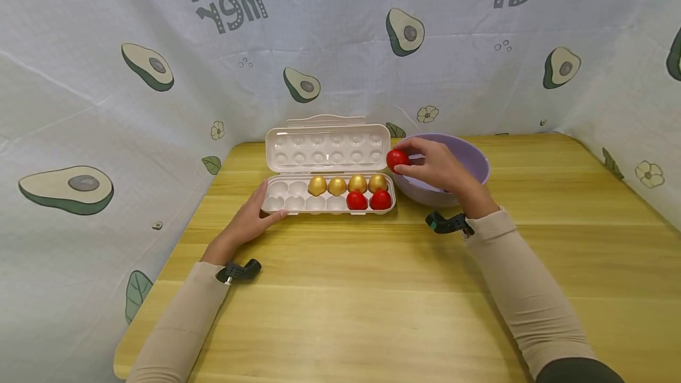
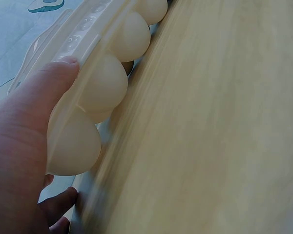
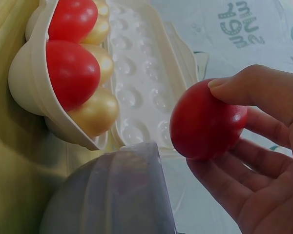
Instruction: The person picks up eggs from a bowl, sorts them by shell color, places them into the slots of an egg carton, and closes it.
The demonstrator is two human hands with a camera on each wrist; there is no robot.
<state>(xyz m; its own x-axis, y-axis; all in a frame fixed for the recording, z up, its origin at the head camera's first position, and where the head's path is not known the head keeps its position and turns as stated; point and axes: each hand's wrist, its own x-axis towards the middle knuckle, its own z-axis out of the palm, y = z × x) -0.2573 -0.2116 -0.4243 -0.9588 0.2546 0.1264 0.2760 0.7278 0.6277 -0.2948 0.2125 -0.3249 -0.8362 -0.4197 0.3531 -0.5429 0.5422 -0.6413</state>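
A cream plastic egg carton [image 1: 295, 203] lies with its lid [image 1: 328, 149] raised at the back. Four-cornered rows of cups hold several gold eggs [image 1: 337, 186] at the back and two red eggs [image 1: 380, 200] at the front right; the cups at the left are bare. My left hand [image 1: 250, 218] grips the carton's left end, its thumb [image 2: 63, 73] on the front rim. Between thumb and fingertips, my right hand [image 1: 438, 165] pinches another red egg [image 3: 205, 122], held up over the left rim of a purple bowl [image 1: 475, 158]. Most of the bowl's inside is hidden.
Everything stands on a wooden table [image 1: 340, 300], with the bowl just right of the carton. Close behind the table's back edge hangs a pale cloth [image 1: 351, 34] printed with avocados. The table's left edge runs near my left forearm.
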